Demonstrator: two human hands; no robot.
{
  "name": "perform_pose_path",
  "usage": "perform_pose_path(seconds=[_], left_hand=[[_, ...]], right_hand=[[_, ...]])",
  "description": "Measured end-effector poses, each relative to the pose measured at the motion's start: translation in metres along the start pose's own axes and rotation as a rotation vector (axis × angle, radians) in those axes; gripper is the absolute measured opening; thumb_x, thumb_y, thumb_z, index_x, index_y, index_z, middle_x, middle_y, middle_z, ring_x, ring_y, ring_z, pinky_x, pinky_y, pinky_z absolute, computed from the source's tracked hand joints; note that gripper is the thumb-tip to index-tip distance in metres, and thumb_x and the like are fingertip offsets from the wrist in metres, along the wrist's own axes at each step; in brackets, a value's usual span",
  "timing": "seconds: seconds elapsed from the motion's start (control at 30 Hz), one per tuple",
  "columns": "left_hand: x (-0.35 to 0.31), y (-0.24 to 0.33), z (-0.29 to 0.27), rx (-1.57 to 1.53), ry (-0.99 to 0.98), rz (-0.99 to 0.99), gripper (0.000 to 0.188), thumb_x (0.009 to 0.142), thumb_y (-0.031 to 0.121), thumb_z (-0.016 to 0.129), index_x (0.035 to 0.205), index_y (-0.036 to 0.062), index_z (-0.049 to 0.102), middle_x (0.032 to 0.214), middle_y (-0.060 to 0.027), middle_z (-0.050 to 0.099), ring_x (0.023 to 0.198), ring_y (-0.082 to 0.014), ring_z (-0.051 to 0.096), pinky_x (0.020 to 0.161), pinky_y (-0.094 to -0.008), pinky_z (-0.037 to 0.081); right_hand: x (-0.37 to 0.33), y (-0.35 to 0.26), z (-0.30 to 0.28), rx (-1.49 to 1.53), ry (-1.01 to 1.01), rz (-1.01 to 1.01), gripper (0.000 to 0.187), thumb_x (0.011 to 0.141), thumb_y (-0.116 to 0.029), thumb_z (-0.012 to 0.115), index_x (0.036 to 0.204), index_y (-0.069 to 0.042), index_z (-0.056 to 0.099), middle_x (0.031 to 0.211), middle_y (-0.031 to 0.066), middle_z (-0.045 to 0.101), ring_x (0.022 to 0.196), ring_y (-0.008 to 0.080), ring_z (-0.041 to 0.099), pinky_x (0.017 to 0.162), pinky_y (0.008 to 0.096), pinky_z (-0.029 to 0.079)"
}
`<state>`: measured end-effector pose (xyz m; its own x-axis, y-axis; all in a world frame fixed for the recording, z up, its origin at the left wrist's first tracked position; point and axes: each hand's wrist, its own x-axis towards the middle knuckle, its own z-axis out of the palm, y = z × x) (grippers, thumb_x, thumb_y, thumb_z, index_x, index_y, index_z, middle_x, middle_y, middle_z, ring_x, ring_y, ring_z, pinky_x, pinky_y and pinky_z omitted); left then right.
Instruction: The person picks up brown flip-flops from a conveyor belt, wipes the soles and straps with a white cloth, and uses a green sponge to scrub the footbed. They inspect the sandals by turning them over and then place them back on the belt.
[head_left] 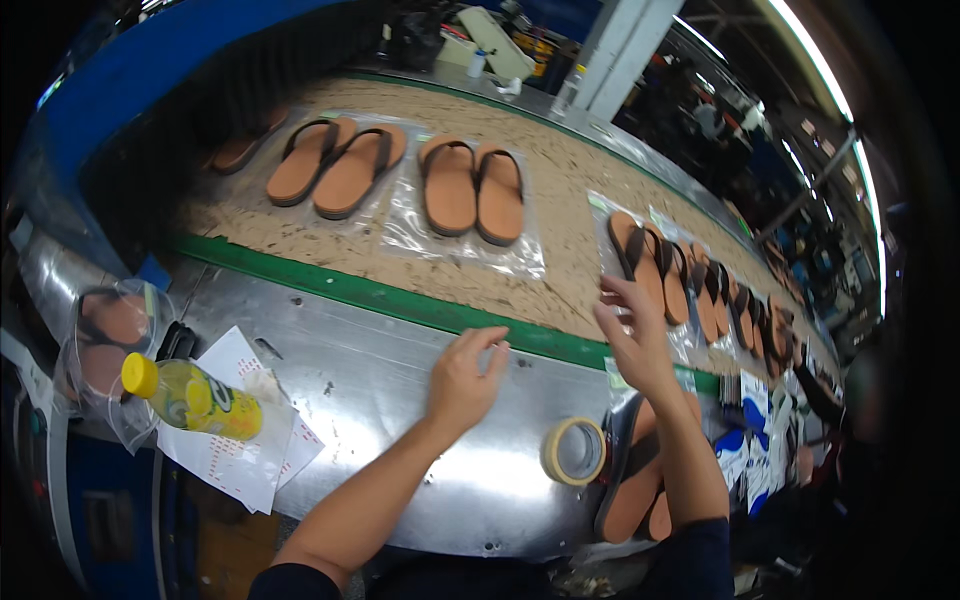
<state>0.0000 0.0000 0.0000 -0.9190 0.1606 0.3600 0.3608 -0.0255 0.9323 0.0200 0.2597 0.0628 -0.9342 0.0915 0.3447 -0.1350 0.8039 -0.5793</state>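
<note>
My left hand (468,375) hovers over the metal table's edge beside the green rail, holding nothing, its thumb apart from its bent fingers. Over the belt's near edge is my right hand (635,335), fingers apart and empty. Just beyond it lies a tan flip-flop (640,262) with a dark strap, at the front of a row of flip-flop pairs on clear plastic bags. Another flip-flop pair (475,195) on a bag lies farther left, beside a third pair (335,170). Under my right forearm, more flip-flops (632,490) lie partly hidden on the table.
A tape roll (574,451) sits on the metal table (370,400). At left, a yellow-capped bottle (200,400) lies on papers (235,470) near bagged flip-flops (110,340). The brown belt (330,245) enters a blue machine (100,110). Another person's arm (815,385) reaches in at right.
</note>
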Motion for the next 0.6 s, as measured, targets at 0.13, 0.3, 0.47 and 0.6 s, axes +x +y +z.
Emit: perform_pose_path(seconds=[0.13,0.3,0.47,0.6], left_hand=[[0.044,-0.004,-0.018,0.064,-0.036,0.221,0.02,0.089,0.013,0.065,0.106,0.0018,0.067,0.099,-0.0157,0.068,0.093,-0.0315,0.066,0.081,-0.0389,0.052],[0.021,-0.015,-0.012,0.046,-0.031,0.196,0.019,0.09,0.015,0.061,0.105,0.0036,0.065,0.096,-0.0122,0.068,0.088,-0.0302,0.065,0.077,-0.0409,0.049],[0.011,-0.022,-0.011,-0.017,0.025,0.064,0.02,0.091,0.014,0.06,0.107,0.0035,0.065,0.095,-0.0122,0.068,0.087,-0.0305,0.065,0.076,-0.0408,0.049],[0.011,-0.024,-0.016,-0.083,0.109,-0.032,0.02,0.091,0.01,0.061,0.109,0.0018,0.064,0.098,-0.0145,0.069,0.089,-0.0297,0.067,0.079,-0.0382,0.053]], right_hand=[[0.139,-0.001,0.087,-0.101,0.057,-0.109,0.047,0.093,-0.029,0.064,0.127,0.004,0.057,0.12,0.0213,0.059,0.106,0.0309,0.061,0.085,0.0372,0.053],[0.257,0.028,0.185,-0.334,0.239,0.141,0.075,0.089,-0.054,0.058,0.139,0.0,0.045,0.137,0.0224,0.052,0.127,0.0402,0.047,0.111,0.0502,0.031],[0.266,0.036,0.23,-0.394,0.147,0.414,0.061,0.096,-0.051,0.043,0.139,-0.008,0.05,0.139,0.0204,0.052,0.131,0.0363,0.045,0.112,0.0566,0.024],[0.254,0.023,0.228,-0.281,0.132,0.407,0.052,0.1,-0.046,0.039,0.134,-0.01,0.057,0.13,0.0224,0.058,0.124,0.0395,0.051,0.11,0.0541,0.028]])
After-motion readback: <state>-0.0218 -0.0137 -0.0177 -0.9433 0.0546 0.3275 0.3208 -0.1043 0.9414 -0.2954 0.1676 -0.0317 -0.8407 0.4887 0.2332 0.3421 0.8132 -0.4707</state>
